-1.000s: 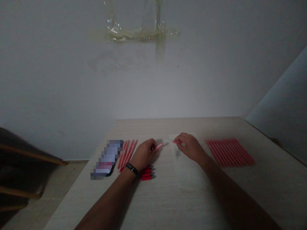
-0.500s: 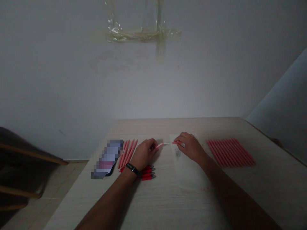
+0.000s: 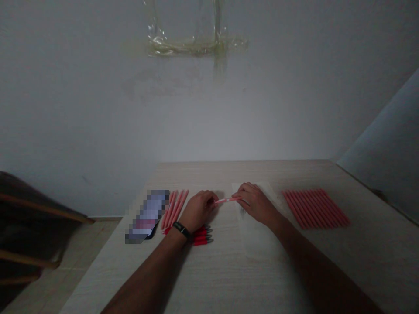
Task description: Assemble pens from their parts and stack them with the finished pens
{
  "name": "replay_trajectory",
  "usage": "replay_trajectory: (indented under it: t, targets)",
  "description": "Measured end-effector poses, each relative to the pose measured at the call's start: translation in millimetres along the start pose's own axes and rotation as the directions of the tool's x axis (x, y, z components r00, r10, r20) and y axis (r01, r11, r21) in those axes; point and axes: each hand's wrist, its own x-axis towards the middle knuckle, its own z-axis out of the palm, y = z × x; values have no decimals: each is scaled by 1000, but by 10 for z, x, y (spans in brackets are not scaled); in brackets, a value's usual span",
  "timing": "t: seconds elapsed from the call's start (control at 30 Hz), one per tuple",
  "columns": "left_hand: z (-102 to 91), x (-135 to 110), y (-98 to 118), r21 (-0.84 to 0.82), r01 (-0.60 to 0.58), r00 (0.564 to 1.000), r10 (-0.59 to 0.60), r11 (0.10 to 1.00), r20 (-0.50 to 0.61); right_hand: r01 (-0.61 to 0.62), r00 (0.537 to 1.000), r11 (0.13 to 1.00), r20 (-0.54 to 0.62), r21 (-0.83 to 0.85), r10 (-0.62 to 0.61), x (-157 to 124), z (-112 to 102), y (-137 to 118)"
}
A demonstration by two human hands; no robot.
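Between my two hands a slim pink pen (image 3: 226, 200) is held nearly level above the table. My left hand (image 3: 197, 210), with a black band at the wrist, is closed in a pinch on its left end. The fingertips of my right hand (image 3: 256, 201) pinch the right end. Just below my left wrist lie several red pen parts with grey tips (image 3: 202, 239), partly covered by the forearm. Left of that hand rest several pink pen barrels (image 3: 176, 210) side by side. A pale, thin sheet or bag (image 3: 258, 244) lies under my right hand.
At the right, many pink pens (image 3: 316, 208) lie in a neat slanted row. A phone (image 3: 149, 216) with a blurred-out screen sits at the table's left. Behind the table (image 3: 209, 279) rises a grey wall (image 3: 278, 109) with clear tape. Dark wooden furniture (image 3: 29, 205) stands at left.
The two pink parts have come together; the white length that showed between them is now mostly covered. My right hand has dropped slightly, and my left keeps its place.
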Motion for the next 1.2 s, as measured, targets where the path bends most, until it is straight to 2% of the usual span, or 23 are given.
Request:
replay_trajectory:
  t: [0.47, 0.87, 1.2]
  targets:
    - [-16, -3, 9, 7, 15, 1000, -15, 1000, -23, 2, 1000, 998, 5, -61, -2, 9, -15, 58]
    - [-25, -1, 40, -65, 14, 1000, -15, 998, -19, -8, 1000, 984, -27, 176, 13, 3, 34, 7]
    - [-39, -6, 71, -55, 0, 1000, 0, 998, -5, -4, 999, 984, -48, 180, 13, 17, 57, -26]
